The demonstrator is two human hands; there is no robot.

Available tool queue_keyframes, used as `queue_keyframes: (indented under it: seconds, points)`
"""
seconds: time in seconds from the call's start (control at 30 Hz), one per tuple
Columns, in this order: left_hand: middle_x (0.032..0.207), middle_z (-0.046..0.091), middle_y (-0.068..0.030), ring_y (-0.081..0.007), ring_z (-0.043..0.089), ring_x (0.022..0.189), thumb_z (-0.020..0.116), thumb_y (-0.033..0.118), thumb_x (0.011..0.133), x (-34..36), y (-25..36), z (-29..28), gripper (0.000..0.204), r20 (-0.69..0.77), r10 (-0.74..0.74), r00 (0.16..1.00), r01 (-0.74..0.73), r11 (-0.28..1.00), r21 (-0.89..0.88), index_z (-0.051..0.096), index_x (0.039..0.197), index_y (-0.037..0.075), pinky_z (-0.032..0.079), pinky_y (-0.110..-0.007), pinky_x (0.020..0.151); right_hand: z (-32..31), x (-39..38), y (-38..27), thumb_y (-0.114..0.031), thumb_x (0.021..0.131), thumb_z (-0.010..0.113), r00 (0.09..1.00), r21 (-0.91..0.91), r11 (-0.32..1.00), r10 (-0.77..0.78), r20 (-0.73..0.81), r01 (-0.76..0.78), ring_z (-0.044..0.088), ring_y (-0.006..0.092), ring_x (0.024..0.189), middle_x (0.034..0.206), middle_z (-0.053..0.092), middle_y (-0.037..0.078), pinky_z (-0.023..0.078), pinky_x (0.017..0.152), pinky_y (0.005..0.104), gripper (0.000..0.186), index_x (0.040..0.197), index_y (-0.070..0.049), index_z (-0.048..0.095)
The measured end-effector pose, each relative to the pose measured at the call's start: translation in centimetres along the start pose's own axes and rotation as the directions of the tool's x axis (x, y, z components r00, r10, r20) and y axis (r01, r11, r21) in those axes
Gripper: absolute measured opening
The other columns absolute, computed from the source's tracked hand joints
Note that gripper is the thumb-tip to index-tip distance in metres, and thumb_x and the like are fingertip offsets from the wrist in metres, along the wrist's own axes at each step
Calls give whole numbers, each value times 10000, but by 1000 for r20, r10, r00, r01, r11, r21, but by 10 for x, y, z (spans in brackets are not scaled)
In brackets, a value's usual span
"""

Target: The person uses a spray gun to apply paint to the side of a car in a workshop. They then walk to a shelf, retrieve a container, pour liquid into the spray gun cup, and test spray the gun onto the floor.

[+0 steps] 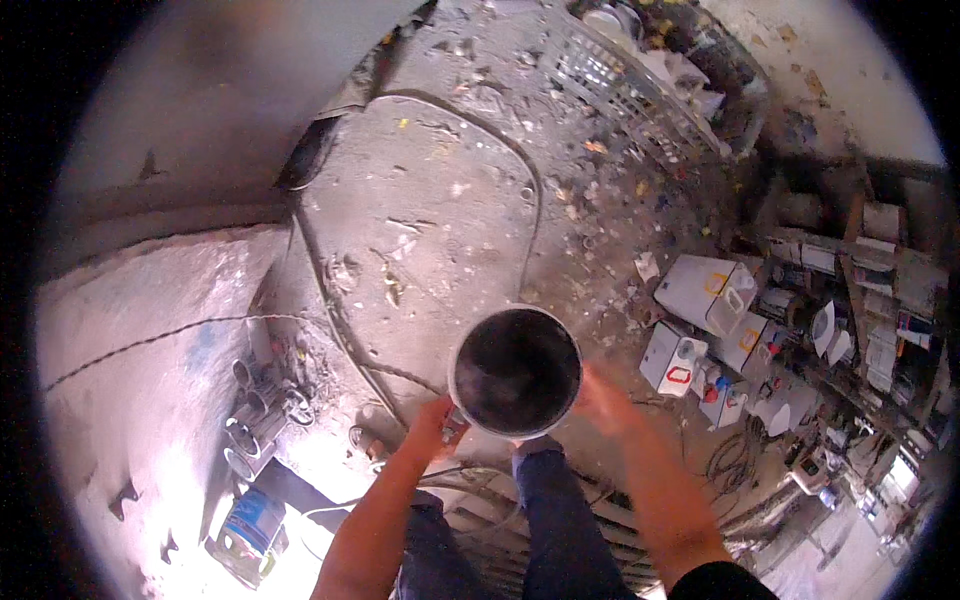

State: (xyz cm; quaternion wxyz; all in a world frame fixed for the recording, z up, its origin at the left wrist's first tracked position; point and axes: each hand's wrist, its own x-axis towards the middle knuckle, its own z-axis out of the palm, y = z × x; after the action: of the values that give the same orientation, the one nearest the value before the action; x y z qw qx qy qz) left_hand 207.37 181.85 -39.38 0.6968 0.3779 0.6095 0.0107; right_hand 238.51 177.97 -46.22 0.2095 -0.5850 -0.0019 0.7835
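Pale-rimmed, dark-mouthed round container (518, 330) held up, not yet set down

Head view: the container sits between the hands, mouth upward, apparently above the dusty grey, litter-strewn floor (440, 220). The left hand's (436, 432) grip seems closed on its lower-left side; the blurred right hand (602, 402) lies along its right side, fingers partly hidden, so I cannot tell how tightly that grip closes. Lifting looks done; setting down seems left. The dark interior hides any contents.
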Motion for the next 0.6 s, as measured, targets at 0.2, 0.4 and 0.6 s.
queue_keyframes:
  seconds: [0.2,0.4,0.6]
  points:
    - [839,669,-139,-162,636,708,644,176,855,-91,25,-29,217,-106,345,933,-341,938,51,635,1018,33,492,-314,644,157,-58,7,-789,778,308,762,346,871,50,645,-350,583,384,1046,1195,573,201,524,803,520,922,1310,-48,444]
    - [815,657,-127,-198,640,729,646,199,844,-196,-31,-101,210,-257,392,883,-380,920,96,636,980,40,492,-340,656,259,-81,37,-709,766,487,701,277,906,31,712,-321,559,376,1092,1268,535,166,499,833,560,842,1319,-75,448]
    - [808,621,-200,-373,628,760,597,177,829,-264,-164,-170,144,-522,237,819,-263,965,26,592,883,43,481,-434,649,403,-117,14,-543,755,636,856,45,970,-234,460,241,464,296,1207,1283,515,171,332,1031,442,819,1359,-51,383]
